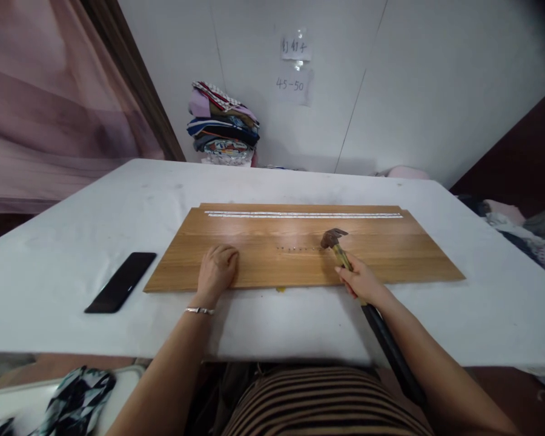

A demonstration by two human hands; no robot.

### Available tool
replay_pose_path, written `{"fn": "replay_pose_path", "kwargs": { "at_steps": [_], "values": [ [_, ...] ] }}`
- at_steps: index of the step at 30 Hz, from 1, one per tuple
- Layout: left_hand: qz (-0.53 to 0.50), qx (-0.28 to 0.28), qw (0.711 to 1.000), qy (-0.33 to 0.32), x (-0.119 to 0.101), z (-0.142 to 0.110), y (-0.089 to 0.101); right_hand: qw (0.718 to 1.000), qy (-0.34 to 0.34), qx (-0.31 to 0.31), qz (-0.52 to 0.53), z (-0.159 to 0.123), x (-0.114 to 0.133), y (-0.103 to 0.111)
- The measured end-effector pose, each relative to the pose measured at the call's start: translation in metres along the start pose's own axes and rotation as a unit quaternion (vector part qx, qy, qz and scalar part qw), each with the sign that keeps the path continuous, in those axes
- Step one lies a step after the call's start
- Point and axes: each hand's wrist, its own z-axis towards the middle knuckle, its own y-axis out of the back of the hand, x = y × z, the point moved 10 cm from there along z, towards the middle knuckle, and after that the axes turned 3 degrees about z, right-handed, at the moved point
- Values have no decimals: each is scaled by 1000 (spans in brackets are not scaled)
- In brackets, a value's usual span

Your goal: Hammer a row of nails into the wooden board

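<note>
A claw hammer (343,257) with a rusty head and a long dark handle is in my right hand (360,281), which grips it partway up the shaft. Its head is at the right end of a row of small nails (294,249); I cannot tell whether it touches one. The nails run across the middle of a wooden board (258,269) on the table. On the board's left part rests my left hand (218,267), fingers curled down and closed. Whatever those fingers may hold is hidden. Two white strips (304,215) printed with marks lie along the board's far side.
A black phone (122,283) lies left of the board on the white table (72,242). Folded cloths (224,127) are stacked at the back by the wall, which bears paper notes (295,85). More fabric (518,230) is heaped beyond the table's right edge.
</note>
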Motion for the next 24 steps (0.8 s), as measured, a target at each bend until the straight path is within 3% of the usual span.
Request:
{"fn": "replay_pose_path", "kwargs": {
  "at_steps": [15,24],
  "values": [
    [5,-35,999,-25,4,0,-3,1000,-4,2,-7,1,0,-1],
    [7,-25,1000,-10,7,0,-4,1000,6,-6,0,2,-1,1]
  ]
}}
